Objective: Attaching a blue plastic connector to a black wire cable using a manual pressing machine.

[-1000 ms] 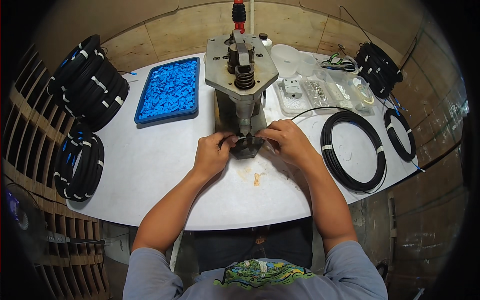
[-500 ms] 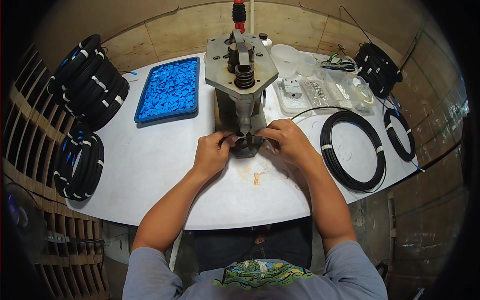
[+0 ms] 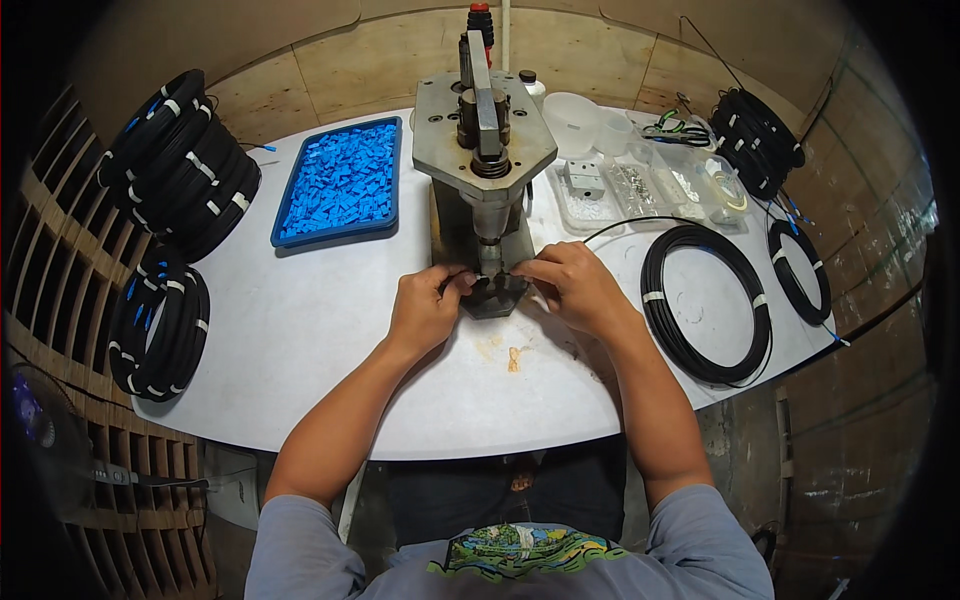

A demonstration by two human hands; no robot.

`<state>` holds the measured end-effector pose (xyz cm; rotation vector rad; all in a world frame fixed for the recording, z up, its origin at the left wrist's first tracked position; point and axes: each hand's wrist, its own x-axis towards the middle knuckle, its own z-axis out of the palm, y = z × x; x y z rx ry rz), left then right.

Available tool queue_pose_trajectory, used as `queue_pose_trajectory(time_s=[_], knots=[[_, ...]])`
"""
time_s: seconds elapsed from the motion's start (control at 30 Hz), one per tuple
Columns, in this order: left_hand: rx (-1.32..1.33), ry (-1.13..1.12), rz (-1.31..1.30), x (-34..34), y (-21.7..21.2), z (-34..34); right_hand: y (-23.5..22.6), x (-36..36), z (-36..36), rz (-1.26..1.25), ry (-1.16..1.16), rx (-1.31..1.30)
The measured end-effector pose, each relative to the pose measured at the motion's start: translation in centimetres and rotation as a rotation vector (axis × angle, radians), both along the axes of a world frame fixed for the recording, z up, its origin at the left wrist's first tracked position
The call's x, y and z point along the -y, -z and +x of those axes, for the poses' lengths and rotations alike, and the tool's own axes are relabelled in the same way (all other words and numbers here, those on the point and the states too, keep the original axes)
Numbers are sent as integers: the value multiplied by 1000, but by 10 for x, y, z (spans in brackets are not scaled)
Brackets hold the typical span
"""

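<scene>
A metal bench press (image 3: 487,135) stands in front of me, its ram (image 3: 490,255) down over the dark die block (image 3: 495,298) at its foot. My right hand (image 3: 567,280) is closed in a pinch at the right of the die. It grips a black cable (image 3: 622,221), which arcs out behind the hand to a coil (image 3: 652,310) on the right. My left hand (image 3: 425,303) pinches at the left of the die, close under the ram. What its fingertips hold is too small to make out, and the cable's end between the hands is hidden.
On the left are a tray of small blue pieces (image 3: 398,225) and stacked black cable coils (image 3: 190,165). Plastic boxes (image 3: 640,190) of small parts, round tubs (image 3: 570,120), pliers (image 3: 685,130) and more coils (image 3: 752,140) stand at the right. The white tabletop (image 3: 300,340) curves toward me.
The press ram has come down onto the die area, and the bar on top of the press has shifted. Both hands have stayed nearly in place.
</scene>
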<state>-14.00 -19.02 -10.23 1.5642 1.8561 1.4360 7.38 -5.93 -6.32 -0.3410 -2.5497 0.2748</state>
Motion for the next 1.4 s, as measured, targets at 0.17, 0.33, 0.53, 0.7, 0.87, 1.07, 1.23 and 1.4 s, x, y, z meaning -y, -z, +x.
queue_pose_trajectory(time_s=[0.17, 0.33, 0.53, 0.7, 0.87, 1.07, 1.23, 1.4], knots=[[13, 6, -6, 1, -3, 1, 3, -1, -2, 0, 10, -9], [20, 6, -15, 0, -4, 2, 4, -2, -2, 19, 33, -6], [23, -3, -11, 3, -6, 2, 3, -1, -3, 48, 14, -22], [29, 3, 22, 2, -6, 4, 6, -2, 0, 66, 25, -6], [40, 10, 42, 2, -6, 3, 7, -2, 0, 73, 28, 10], [-19, -10, 46, 4, -11, 5, 6, 0, -1, 69, 30, -13], [10, 2, 34, 1, -5, 2, 6, 0, -1, 31, 33, 1], [20, 15, 2, 1, -4, 2, 2, 5, -2, 23, 47, -21]])
